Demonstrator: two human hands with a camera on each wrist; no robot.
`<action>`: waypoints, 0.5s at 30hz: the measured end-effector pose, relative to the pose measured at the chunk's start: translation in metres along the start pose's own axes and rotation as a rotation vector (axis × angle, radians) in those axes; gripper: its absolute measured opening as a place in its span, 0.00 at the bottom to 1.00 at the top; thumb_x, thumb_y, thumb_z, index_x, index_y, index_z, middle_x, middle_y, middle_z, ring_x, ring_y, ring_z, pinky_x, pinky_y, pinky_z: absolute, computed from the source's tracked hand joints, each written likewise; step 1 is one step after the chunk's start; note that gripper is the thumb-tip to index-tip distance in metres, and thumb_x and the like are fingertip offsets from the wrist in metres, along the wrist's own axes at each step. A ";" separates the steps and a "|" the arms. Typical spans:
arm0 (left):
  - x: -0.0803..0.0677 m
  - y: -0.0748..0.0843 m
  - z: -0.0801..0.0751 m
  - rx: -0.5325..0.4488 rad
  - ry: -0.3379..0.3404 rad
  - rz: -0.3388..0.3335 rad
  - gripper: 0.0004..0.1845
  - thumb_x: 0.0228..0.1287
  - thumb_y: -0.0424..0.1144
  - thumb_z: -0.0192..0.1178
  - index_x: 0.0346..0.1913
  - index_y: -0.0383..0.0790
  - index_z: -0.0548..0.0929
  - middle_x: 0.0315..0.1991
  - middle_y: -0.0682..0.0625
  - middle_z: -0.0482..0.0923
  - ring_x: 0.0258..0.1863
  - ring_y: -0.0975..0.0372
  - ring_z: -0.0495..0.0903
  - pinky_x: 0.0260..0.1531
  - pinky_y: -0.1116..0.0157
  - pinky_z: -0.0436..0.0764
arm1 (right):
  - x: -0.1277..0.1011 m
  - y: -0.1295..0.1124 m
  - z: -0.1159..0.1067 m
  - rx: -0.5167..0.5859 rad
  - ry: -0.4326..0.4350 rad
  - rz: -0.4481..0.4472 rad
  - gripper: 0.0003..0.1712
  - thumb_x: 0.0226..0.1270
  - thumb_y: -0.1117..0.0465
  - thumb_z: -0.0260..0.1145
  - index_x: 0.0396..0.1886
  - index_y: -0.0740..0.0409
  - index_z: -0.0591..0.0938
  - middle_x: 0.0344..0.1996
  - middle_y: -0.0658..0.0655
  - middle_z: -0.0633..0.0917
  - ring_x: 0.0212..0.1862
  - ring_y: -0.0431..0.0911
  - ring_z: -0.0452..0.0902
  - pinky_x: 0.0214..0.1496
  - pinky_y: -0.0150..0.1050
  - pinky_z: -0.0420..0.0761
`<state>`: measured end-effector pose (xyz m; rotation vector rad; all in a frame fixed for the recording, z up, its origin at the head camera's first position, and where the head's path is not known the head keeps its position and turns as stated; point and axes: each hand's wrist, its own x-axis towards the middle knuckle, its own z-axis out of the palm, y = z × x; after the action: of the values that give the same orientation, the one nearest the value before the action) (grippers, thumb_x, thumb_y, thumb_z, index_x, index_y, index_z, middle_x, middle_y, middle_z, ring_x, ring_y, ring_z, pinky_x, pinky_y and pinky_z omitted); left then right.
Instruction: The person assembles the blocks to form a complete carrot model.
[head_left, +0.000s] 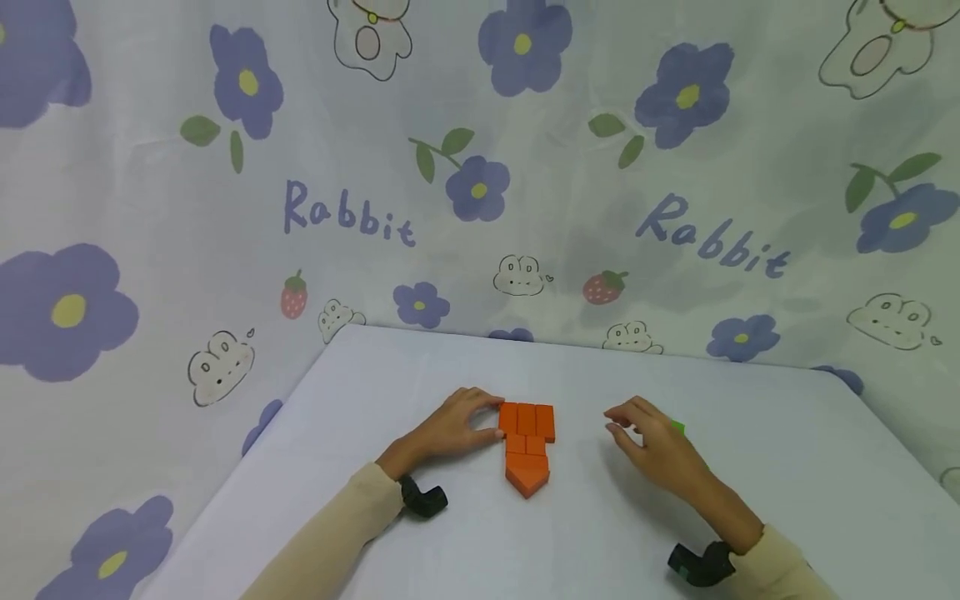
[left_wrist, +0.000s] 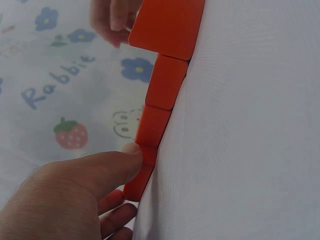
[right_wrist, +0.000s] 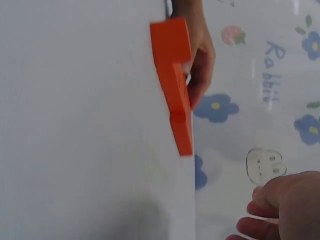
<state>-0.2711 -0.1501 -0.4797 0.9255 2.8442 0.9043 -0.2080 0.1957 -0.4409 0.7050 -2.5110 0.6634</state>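
- Hanging behind the table (head_left: 787, 467), the cloth (head_left: 150, 250) reads "Rabbit" twice.
- Left hand (head_left: 450, 429) lies flat, straight fingertips touching the orange blocks (head_left: 527, 446) mid-table.
- Right hand (head_left: 652, 442) hovers beside them, fingers loosely curled, holding nothing.

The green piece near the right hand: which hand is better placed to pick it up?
Probably the right hand: the green piece lies just behind its fingers, while the left hand touches the orange blocks on the far side.
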 end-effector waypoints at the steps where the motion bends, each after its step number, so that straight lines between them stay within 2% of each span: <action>1: 0.000 0.000 0.000 -0.001 0.000 -0.004 0.31 0.65 0.58 0.63 0.69 0.52 0.74 0.64 0.54 0.74 0.65 0.58 0.69 0.67 0.51 0.70 | -0.001 0.008 -0.004 -0.015 -0.013 0.044 0.09 0.64 0.67 0.70 0.44 0.61 0.85 0.36 0.51 0.82 0.38 0.43 0.81 0.37 0.38 0.84; 4: 0.000 0.000 0.001 -0.004 -0.001 -0.011 0.31 0.65 0.57 0.63 0.69 0.53 0.74 0.64 0.53 0.75 0.66 0.58 0.68 0.68 0.51 0.69 | -0.005 0.032 -0.017 -0.026 -0.056 0.209 0.10 0.67 0.66 0.66 0.46 0.64 0.83 0.32 0.53 0.80 0.33 0.44 0.76 0.31 0.34 0.78; 8: 0.001 0.000 0.002 0.001 0.004 -0.003 0.31 0.65 0.57 0.63 0.69 0.52 0.74 0.64 0.53 0.75 0.65 0.57 0.69 0.67 0.51 0.70 | -0.016 0.058 -0.029 -0.016 -0.094 0.396 0.15 0.72 0.63 0.60 0.51 0.69 0.80 0.29 0.57 0.78 0.30 0.46 0.70 0.27 0.35 0.71; 11: 0.001 0.000 0.002 0.007 0.003 0.002 0.31 0.66 0.58 0.63 0.69 0.53 0.74 0.64 0.53 0.75 0.65 0.57 0.69 0.67 0.50 0.70 | -0.023 0.069 -0.032 -0.026 -0.116 0.457 0.19 0.73 0.60 0.58 0.54 0.72 0.77 0.29 0.59 0.80 0.29 0.47 0.72 0.26 0.37 0.71; 15: 0.001 -0.001 0.002 0.022 0.001 0.003 0.31 0.66 0.58 0.62 0.69 0.52 0.74 0.64 0.53 0.75 0.65 0.57 0.69 0.67 0.51 0.70 | -0.025 0.072 -0.032 -0.059 -0.151 0.456 0.21 0.74 0.58 0.59 0.55 0.72 0.76 0.27 0.59 0.82 0.26 0.46 0.73 0.24 0.38 0.71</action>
<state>-0.2727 -0.1493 -0.4815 0.9317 2.8604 0.8757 -0.2213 0.2765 -0.4520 0.1589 -2.8477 0.7028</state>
